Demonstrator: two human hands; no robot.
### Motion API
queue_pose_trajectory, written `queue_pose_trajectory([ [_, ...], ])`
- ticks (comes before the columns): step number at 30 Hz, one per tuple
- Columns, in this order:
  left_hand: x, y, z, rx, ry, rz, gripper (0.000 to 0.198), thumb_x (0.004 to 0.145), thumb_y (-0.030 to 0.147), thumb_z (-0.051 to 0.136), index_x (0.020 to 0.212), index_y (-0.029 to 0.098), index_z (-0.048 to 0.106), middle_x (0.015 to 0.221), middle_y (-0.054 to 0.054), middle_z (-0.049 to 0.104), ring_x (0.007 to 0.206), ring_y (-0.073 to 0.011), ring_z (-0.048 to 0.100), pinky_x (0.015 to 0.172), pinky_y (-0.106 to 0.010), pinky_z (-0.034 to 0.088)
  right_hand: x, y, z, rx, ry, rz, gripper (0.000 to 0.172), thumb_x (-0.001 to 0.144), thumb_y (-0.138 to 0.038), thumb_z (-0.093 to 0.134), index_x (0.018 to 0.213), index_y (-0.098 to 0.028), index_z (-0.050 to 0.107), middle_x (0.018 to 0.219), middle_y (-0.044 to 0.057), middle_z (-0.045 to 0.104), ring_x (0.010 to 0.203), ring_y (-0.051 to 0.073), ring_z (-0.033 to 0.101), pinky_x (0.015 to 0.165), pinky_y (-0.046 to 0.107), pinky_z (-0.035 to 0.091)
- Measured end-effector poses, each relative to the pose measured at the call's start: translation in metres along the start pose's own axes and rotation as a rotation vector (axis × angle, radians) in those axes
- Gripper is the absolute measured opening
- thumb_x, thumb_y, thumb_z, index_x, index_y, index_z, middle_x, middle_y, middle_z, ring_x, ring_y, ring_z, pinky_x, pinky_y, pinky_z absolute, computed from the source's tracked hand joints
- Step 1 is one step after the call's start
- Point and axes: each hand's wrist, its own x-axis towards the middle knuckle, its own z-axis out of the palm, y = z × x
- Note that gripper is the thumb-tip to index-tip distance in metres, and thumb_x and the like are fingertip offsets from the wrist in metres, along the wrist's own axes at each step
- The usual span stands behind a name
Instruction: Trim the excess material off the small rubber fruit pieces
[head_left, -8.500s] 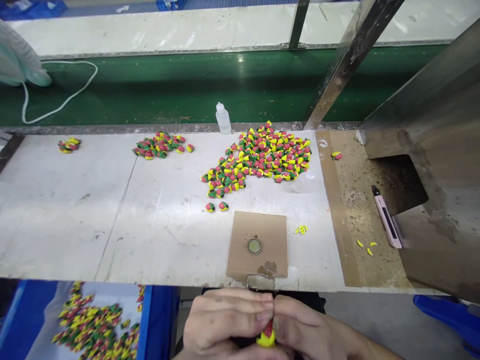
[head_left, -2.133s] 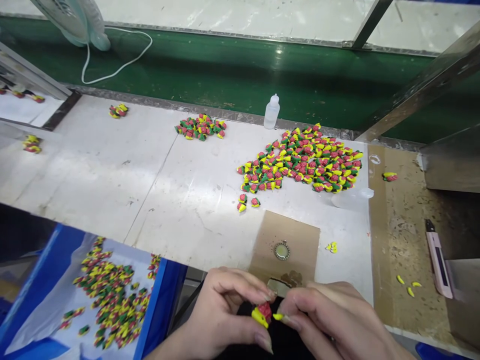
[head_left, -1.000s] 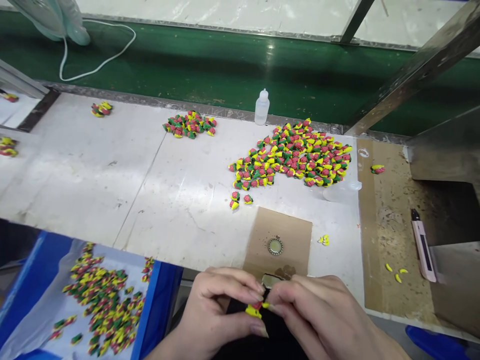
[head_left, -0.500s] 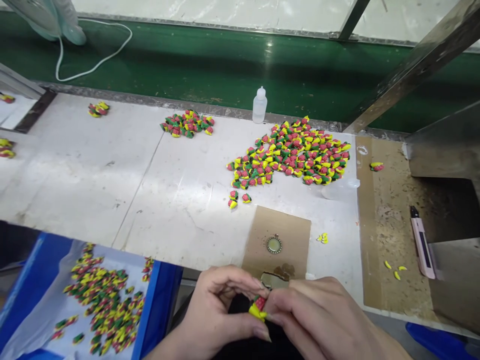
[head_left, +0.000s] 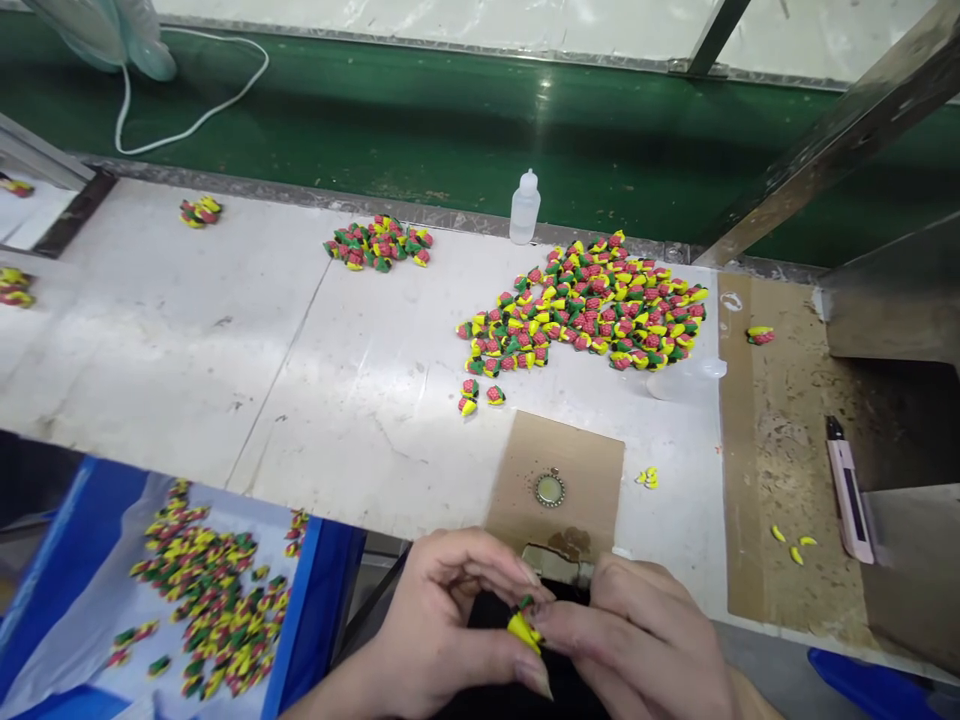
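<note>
Yellow fruit charm (head_left: 524, 632) pinched over a dark lap

Left hand (head_left: 442, 625) and right hand (head_left: 637, 640) press together on it, fingertips closing from either side; it looks small, light and perhaps soft moulded clay, so a gentle hold on its sides seems safest; its thin green tip looks easily bent; a metal bezel pendant (head_left: 550, 490) lies on a cardboard square (head_left: 592, 450) just ahead; a blue crate (head_left: 322, 600) of charms sits to the left.

Yellow-red charm (head_left: 524, 632) rotated in fingers (head_left: 600, 625), yellow side now up.
</note>
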Motion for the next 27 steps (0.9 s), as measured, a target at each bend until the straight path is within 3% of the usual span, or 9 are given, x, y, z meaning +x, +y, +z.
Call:
queue_pose_trajectory([
  [7, 0.000, 0.000, 0.001, 0.071, -0.042, 0.006, 0.046, 0.060, 0.015, 0.105, 0.101, 0.020, 0.083, 0.092, -0.009, 0.090, 0.082, -0.0209, 0.086, 0.079, -0.019, 0.066, -0.001, 0.000, -0.004, -0.125, -0.049, -0.113, 0.034, 0.117, -0.016, 0.036, 0.108, -0.016, 0.069, 0.056, -0.005, 0.056, 0.048, 0.013, 0.047, 0.046, 0.031, 0.033],
  [11, 0.001, 0.000, 0.005, 0.053, -0.055, 0.066, 0.050, 0.061, 0.012, 0.104, 0.105, 0.024, 0.083, 0.094, -0.005, 0.090, 0.085, -0.0171, 0.086, 0.081, -0.014, 0.064, -0.006, 0.003, -0.001, -0.146, -0.031, -0.160, 0.039, 0.116, -0.013, 0.030, 0.109, -0.014, 0.069, 0.055, -0.005, 0.054, 0.046, 0.014, 0.046, 0.045, 0.032, 0.031],
  [14, 0.000, -0.001, 0.006, 0.056, -0.054, 0.074, 0.051, 0.062, 0.014, 0.104, 0.108, 0.022, 0.082, 0.093, -0.007, 0.090, 0.084, -0.0196, 0.087, 0.080, -0.016, 0.065, -0.006, 0.004, -0.001, -0.147, -0.005, -0.195, 0.042, 0.114, -0.010, 0.030, 0.103, -0.013, 0.070, 0.054, -0.005, 0.051, 0.045, 0.013, 0.045, 0.044, 0.033, 0.031],
  [17, 0.001, 0.000, 0.008, 0.136, -0.026, 0.117, 0.048, 0.061, 0.021, 0.105, 0.103, 0.019, 0.082, 0.088, -0.010, 0.089, 0.079, -0.0226, 0.087, 0.076, -0.018, 0.067, -0.004, 0.003, -0.004, -0.139, -0.027, -0.171, 0.042, 0.115, -0.013, 0.032, 0.101, -0.015, 0.071, 0.054, -0.005, 0.052, 0.046, 0.013, 0.046, 0.045, 0.033, 0.032],
  [21, 0.003, 0.003, 0.011, 0.269, -0.043, 0.268, 0.049, 0.060, 0.020, 0.105, 0.104, 0.023, 0.084, 0.087, -0.006, 0.089, 0.074, -0.0198, 0.086, 0.076, -0.018, 0.067, -0.001, 0.002, -0.008, -0.084, -0.056, -0.174, 0.042, 0.117, -0.016, 0.034, 0.098, -0.017, 0.071, 0.055, -0.005, 0.054, 0.047, 0.012, 0.048, 0.045, 0.032, 0.033],
  [24, 0.002, 0.005, 0.013, 0.253, -0.065, 0.259, 0.052, 0.061, 0.021, 0.105, 0.108, 0.023, 0.083, 0.087, -0.007, 0.089, 0.073, -0.0204, 0.086, 0.074, -0.019, 0.067, -0.002, 0.003, -0.011, -0.070, -0.040, -0.197, 0.039, 0.115, -0.015, 0.038, 0.098, -0.017, 0.073, 0.053, -0.006, 0.051, 0.045, 0.013, 0.047, 0.044, 0.033, 0.030],
  [27, 0.000, 0.005, 0.013, 0.201, -0.070, 0.222, 0.063, 0.053, 0.022, 0.107, 0.110, 0.025, 0.082, 0.088, -0.004, 0.089, 0.074, -0.0199, 0.086, 0.074, -0.017, 0.067, -0.005, 0.005, -0.013, -0.050, -0.063, -0.157, 0.039, 0.116, -0.019, 0.039, 0.098, -0.020, 0.073, 0.053, -0.006, 0.051, 0.046, 0.012, 0.047, 0.046, 0.032, 0.030],
])
